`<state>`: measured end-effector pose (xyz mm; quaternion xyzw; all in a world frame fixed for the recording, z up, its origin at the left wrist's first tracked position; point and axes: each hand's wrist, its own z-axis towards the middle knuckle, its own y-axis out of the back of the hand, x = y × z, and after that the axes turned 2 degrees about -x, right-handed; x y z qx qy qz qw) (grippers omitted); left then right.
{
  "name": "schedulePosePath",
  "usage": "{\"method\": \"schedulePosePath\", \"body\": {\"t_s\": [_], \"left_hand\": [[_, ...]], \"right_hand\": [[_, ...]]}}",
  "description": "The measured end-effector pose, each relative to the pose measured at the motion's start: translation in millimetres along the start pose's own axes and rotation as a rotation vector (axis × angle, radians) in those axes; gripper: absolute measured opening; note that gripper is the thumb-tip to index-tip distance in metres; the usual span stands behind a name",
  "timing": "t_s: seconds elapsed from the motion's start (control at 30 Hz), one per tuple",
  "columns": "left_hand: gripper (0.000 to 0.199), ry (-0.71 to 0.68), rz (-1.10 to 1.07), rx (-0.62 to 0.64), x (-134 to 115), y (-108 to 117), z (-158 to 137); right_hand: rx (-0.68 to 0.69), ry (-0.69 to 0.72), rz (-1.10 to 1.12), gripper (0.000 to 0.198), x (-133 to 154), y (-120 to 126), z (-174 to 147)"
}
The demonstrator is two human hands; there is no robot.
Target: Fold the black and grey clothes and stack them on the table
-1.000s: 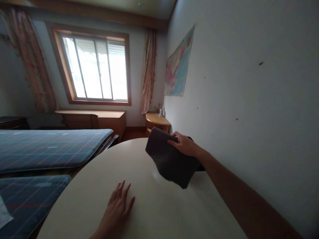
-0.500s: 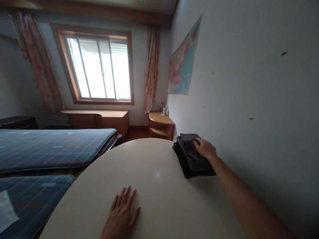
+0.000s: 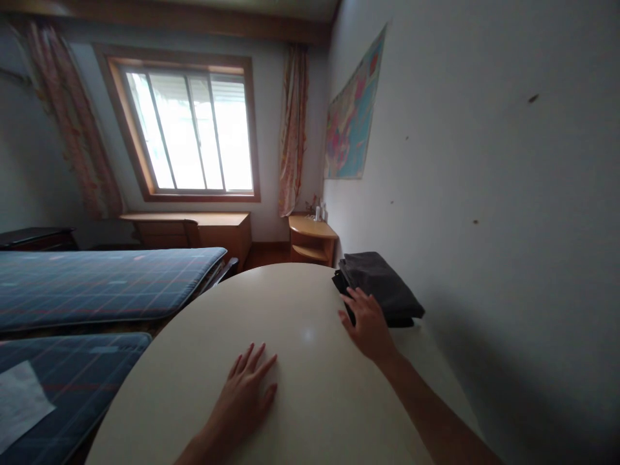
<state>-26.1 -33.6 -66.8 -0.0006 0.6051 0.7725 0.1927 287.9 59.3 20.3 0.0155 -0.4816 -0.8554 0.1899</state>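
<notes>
A stack of folded dark cloth (image 3: 385, 281), black below and dark grey on top, lies at the right side of the pale round table (image 3: 285, 303), close to the wall. My right hand (image 3: 367, 323) is in front of the stack's near left side, fingers spread and nothing gripped; whether the fingertips touch the cloth I cannot tell. On the tabletop left of centre, my left hand (image 3: 246, 386) rests with its fingers stretched out, holding nothing.
Left of the table are two beds with blue checked mattresses (image 3: 97, 281), and a white sheet of paper (image 3: 22, 397) lies on the nearer one. A wooden desk (image 3: 217, 221) stands under the window. The wall rises along the right, beyond a corner shelf (image 3: 312, 227).
My right hand has come off the top of the dark cloth and moved left and toward me. The left hand sits slightly farther forward and to the right.
</notes>
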Motion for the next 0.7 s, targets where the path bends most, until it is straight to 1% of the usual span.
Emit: {"method": "schedulePosePath", "body": {"t_s": [0.07,0.1,0.17,0.2,0.23,0.3,0.43,0.5,0.53,0.57,0.6,0.63,0.67,0.7], "left_hand": [[0.054,-0.039,-0.018,0.014,-1,3,0],[0.055,-0.051,-0.022,0.031,-2,5,0],[0.057,-0.059,-0.018,0.072,-4,10,-1],[0.057,-0.059,-0.015,0.088,-4,12,-2],[0.058,-0.060,-0.014,0.096,-4,13,-2],[0.058,-0.060,-0.013,0.095,-3,12,-3],[0.058,-0.061,-0.023,0.078,-6,10,1],[0.054,-0.089,-0.057,0.058,-12,22,1],[0.050,-0.129,-0.089,0.011,-16,33,0],[0.045,-0.175,-0.131,-0.054,-21,47,-5],[0.039,-0.240,-0.177,-0.180,-25,63,-11],[0.037,-0.237,-0.233,-0.347,-28,79,-21],[0.036,-0.218,-0.269,-0.493,-30,94,-32],[0.037,-0.171,-0.289,-0.604,-30,106,-46]], "right_hand": [[0.149,0.033,0.048,0.057,26,-8,-36],[0.224,0.015,0.068,0.061,35,-12,-52],[0.387,-0.032,0.101,0.070,46,-15,-76],[0.447,-0.051,0.112,0.073,48,-16,-84],[0.489,-0.063,0.118,0.074,49,-16,-89],[0.517,-0.068,0.120,0.072,48,-17,-94],[0.493,-0.069,0.118,0.068,47,-20,-90],[0.449,-0.045,0.141,0.063,51,-10,-86],[0.392,-0.025,0.169,0.057,55,1,-84],[0.320,0.000,0.205,0.050,59,16,-83],[0.202,0.019,0.257,0.042,64,36,-83],[0.069,0.025,0.308,0.036,69,59,-86],[-0.020,0.024,0.357,0.033,72,82,-90],[-0.062,0.018,0.400,0.032,75,104,-95]]}}
